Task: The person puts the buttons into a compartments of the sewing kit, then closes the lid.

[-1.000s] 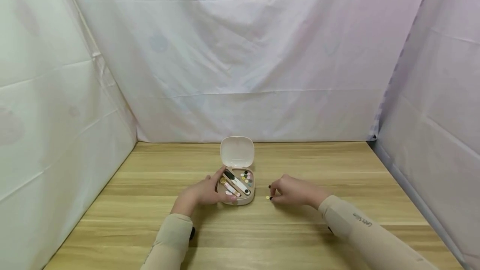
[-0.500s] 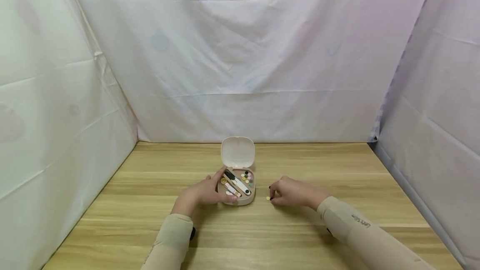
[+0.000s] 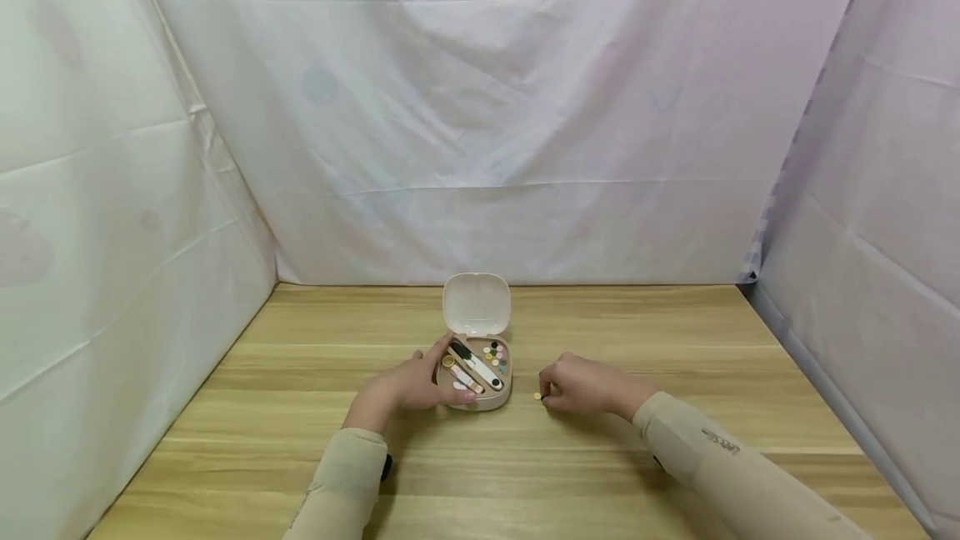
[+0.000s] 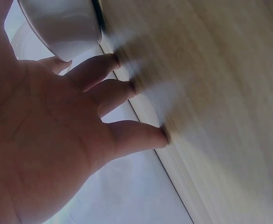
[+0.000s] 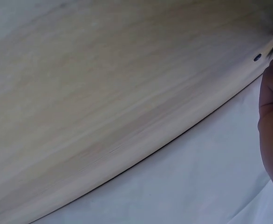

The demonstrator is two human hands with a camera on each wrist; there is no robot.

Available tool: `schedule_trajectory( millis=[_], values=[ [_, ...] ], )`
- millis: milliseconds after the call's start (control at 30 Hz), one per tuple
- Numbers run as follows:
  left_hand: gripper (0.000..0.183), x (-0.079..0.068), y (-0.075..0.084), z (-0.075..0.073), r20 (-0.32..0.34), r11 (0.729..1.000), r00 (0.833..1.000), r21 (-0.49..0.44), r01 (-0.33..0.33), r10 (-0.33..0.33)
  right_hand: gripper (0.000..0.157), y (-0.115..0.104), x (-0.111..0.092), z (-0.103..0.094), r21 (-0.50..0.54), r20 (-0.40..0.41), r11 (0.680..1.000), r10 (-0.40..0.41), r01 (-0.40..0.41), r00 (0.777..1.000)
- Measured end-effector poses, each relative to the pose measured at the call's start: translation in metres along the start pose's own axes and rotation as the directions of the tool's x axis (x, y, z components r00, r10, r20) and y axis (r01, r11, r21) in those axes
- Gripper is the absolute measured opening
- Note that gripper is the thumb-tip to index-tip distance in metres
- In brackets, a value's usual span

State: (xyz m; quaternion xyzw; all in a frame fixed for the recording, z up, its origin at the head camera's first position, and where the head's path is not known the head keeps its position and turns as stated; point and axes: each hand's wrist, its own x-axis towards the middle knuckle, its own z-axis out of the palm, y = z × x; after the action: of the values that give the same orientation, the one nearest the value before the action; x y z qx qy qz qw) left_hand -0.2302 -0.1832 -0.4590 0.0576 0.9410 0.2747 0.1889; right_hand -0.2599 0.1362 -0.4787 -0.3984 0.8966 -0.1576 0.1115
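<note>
A small white sewing box (image 3: 491, 402) stands on the table, its lid (image 3: 476, 303) raised. My left hand (image 3: 412, 382) holds it from the left, with the thumb on the front rim and the index finger at the back left edge. In the left wrist view, the other fingers (image 4: 141, 135) stretch down to the tabletop. Right of the box, my right hand (image 3: 581, 383) has curled fingers and pinches a small black button (image 3: 543, 397) at the table surface. A yellow button (image 3: 537, 396) lies beside the fingertips. Another dark button (image 5: 257, 57) lies on the table in the right wrist view.
Inside the box are a white-handled tool with a black end (image 3: 480, 367), a gold ring-shaped piece (image 3: 447, 362), and several coloured buttons (image 3: 495, 354) in the right compartment. Wooden tabletop (image 3: 637, 319) surrounds the box, with a white cloth (image 3: 480, 107) hanging behind.
Both hands stay almost where they were. The right fingertips shift very slightly at the black and yellow buttons. The box has not visibly moved.
</note>
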Motion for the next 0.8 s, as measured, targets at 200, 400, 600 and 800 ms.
schedule_trajectory(
  millis=[200, 400, 600, 800],
  values=[
    [0.121, 0.001, 0.001, 0.001, 0.005, 1.000, 1.000, -0.010, -0.007, 0.008, 0.005, -0.005, -0.002, -0.001, -0.031, 0.015, 0.999, -0.010, 0.011, 1.000],
    [0.122, 0.003, 0.000, 0.001, 0.005, 1.000, 1.000, -0.002, -0.010, 0.010, 0.005, -0.007, -0.003, -0.006, -0.050, -0.012, 0.997, -0.060, 0.060, 0.998],
    [0.121, 0.004, -0.001, 0.000, 0.007, 1.000, 1.000, -0.013, 0.002, -0.002, 0.005, -0.003, 0.001, -0.016, -0.077, -0.057, 0.994, -0.077, 0.072, 0.995],
    [0.122, 0.002, -0.002, 0.002, 0.003, 1.000, 1.000, -0.017, 0.004, -0.004, 0.007, -0.004, 0.007, -0.024, -0.074, -0.053, 0.994, -0.088, 0.084, 0.995]
  ],
)
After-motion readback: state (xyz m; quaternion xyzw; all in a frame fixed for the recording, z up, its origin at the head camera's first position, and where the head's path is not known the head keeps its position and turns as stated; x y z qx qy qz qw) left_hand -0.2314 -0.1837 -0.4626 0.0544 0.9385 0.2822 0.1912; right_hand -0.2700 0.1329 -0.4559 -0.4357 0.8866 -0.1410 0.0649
